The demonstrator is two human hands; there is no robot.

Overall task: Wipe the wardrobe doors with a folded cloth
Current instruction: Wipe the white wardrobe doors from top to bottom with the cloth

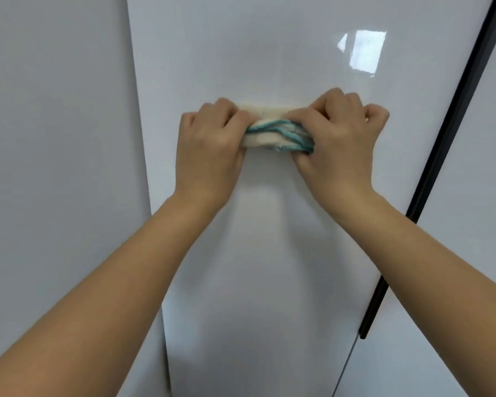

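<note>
1. Cloth (272,134): white, teal-edged, folded into a thick pad; we hold it against the middle door (269,253), about mid-height.
2. Left hand (209,144): grips the cloth's left end.
3. Right hand (338,138): grips its right end.
4. Progress: we judge folding done, wiping barely begun; the doors to left and right remain.

Bright, soft, even light. A window-shaped glare patch (362,51) shines on the glossy wardrobe door (269,253), upper right. Faint grey shadow spreads below the left hand (209,150) and right hand (341,138). Door edges and the black strip (430,173) bow with wide-angle distortion; the cloth (278,133) looks slightly soft, perhaps from compression
</note>
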